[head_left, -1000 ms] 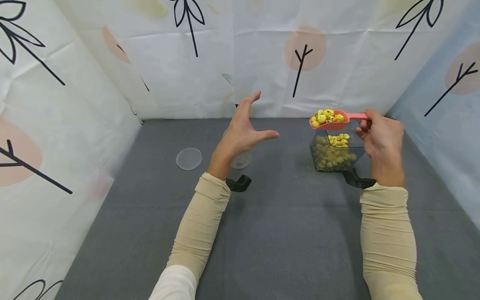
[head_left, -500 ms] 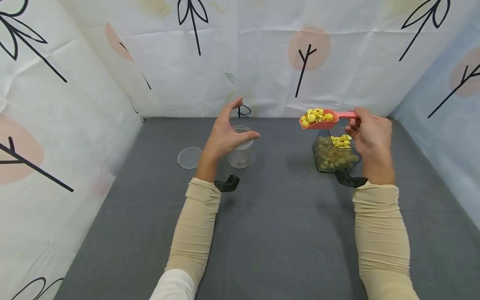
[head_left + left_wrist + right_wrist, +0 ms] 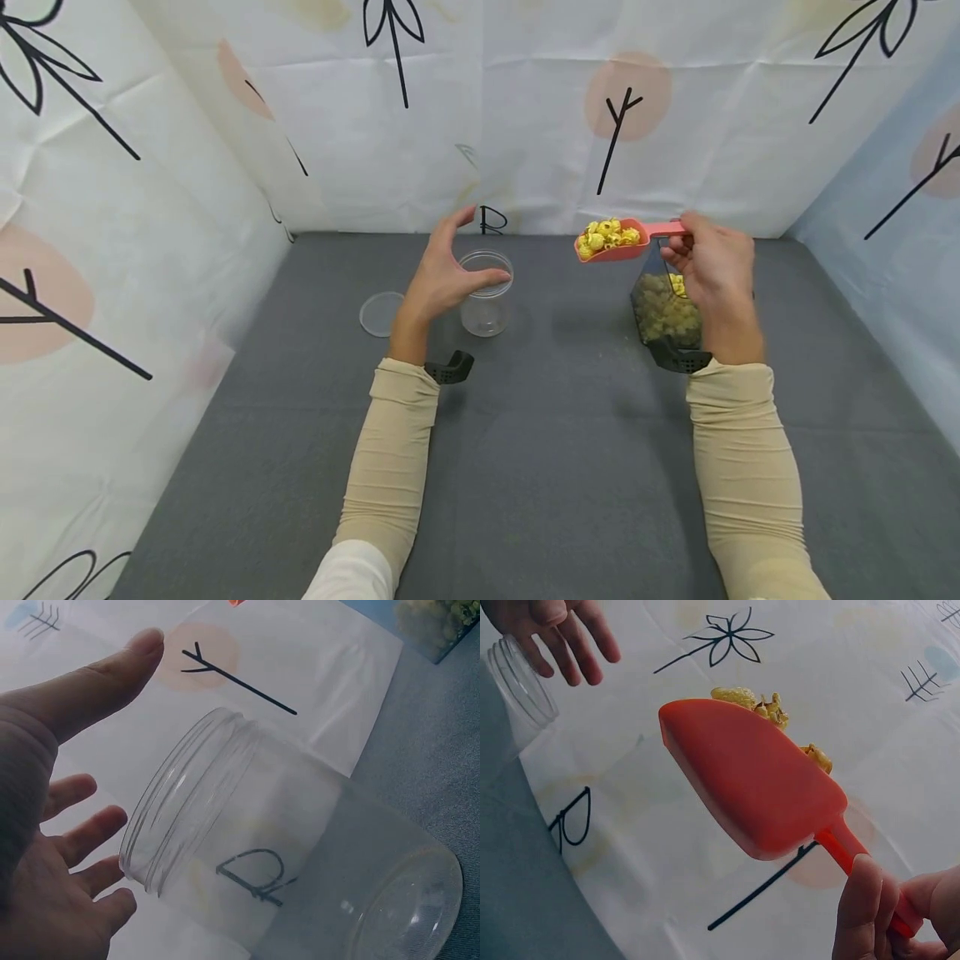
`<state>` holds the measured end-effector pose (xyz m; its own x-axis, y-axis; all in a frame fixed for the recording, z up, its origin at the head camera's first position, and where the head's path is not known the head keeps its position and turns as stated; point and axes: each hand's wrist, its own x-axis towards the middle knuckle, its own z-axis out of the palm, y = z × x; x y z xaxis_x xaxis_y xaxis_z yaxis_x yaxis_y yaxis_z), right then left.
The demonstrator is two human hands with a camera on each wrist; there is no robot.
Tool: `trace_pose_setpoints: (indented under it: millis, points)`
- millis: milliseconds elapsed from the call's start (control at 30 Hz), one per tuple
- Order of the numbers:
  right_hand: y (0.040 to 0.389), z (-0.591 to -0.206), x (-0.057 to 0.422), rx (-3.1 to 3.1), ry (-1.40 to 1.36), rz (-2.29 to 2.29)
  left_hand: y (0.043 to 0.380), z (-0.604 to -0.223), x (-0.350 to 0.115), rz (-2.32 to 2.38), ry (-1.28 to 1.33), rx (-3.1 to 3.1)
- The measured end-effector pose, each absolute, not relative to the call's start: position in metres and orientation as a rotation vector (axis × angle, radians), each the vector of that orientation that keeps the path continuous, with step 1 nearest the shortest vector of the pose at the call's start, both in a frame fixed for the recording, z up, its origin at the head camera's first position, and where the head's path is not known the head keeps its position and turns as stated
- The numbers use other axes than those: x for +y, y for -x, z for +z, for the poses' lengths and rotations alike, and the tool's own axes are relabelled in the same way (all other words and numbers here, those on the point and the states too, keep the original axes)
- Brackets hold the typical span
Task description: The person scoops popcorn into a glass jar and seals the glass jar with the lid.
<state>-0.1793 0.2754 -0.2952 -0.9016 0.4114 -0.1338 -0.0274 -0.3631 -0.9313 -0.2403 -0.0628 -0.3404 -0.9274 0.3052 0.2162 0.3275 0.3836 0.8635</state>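
Note:
A clear plastic jar [image 3: 486, 312] with a threaded neck stands upright and uncapped on the grey table. My left hand [image 3: 442, 271] is at its mouth, thumb and fingers spread wide around the neck; in the left wrist view the jar [image 3: 300, 840] sits just beyond the parted fingers. My right hand [image 3: 712, 262] pinches the handle of a coral-red scoop [image 3: 636, 237], also seen from below as a red scoop [image 3: 757, 780] in the right wrist view. Yellow popcorn [image 3: 603, 236] is heaped in the scoop, which is held up level between the jar and a popcorn container.
A clear square container [image 3: 663, 321] with popcorn stands under and behind my right wrist. Left of the jar lies a round transparent lid [image 3: 380, 314]. A patterned white cloth wall [image 3: 540, 167] closes off the table's back edge.
My right hand has carried the loaded scoop leftward, away from above the square container. My left hand has moved left and slightly down to the jar's neck, uncovering the jar.

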Motion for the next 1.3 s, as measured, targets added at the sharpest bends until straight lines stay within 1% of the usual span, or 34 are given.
trace_pose_setpoints:
  millis: [433, 733, 1300]
  points:
    - [0.189, -0.295, 0.248, -1.643, 0.519, 2.302, 0.249, -0.355, -0.063, -1.677, 0.676, -2.697]
    - [0.198, -0.296, 0.229, -1.64, 0.487, 2.314, 0.252, -0.361, -0.063, -1.769, 0.757, -2.659]
    - [0.211, -0.309, 0.193, -1.71, 0.462, 2.376, 0.256, -0.368, -0.065, -1.926, 0.855, -2.565]
